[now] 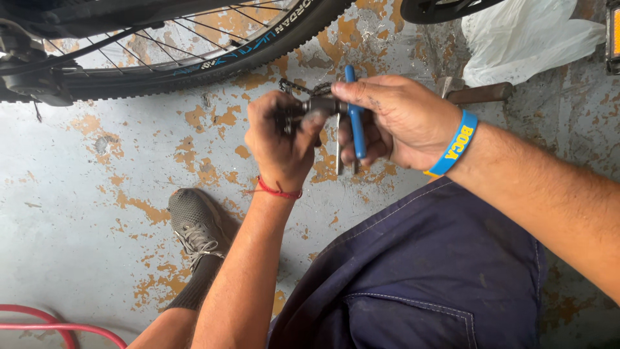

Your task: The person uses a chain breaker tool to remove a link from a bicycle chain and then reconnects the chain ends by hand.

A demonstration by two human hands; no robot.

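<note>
My left hand (pixel 281 139) is closed around a dark bicycle chain (pixel 303 87) and the metal body of a chain tool (pixel 321 105), held in the air over the floor. A red thread circles that wrist. My right hand (pixel 394 119) grips the tool's blue handle (pixel 354 116), thumb and fingers wrapped around it; a blue and yellow wristband sits on that wrist. The two hands are close together, almost touching. A short length of chain sticks out above the left hand; the rest is hidden in the fist.
A bicycle wheel (pixel 194 58) with a black tyre stands at the top left. A white plastic bag (pixel 523 39) and a hammer (pixel 478 94) lie at the top right. My grey shoe (pixel 194 223) rests on the worn painted floor; a red hose (pixel 58 323) curves at bottom left.
</note>
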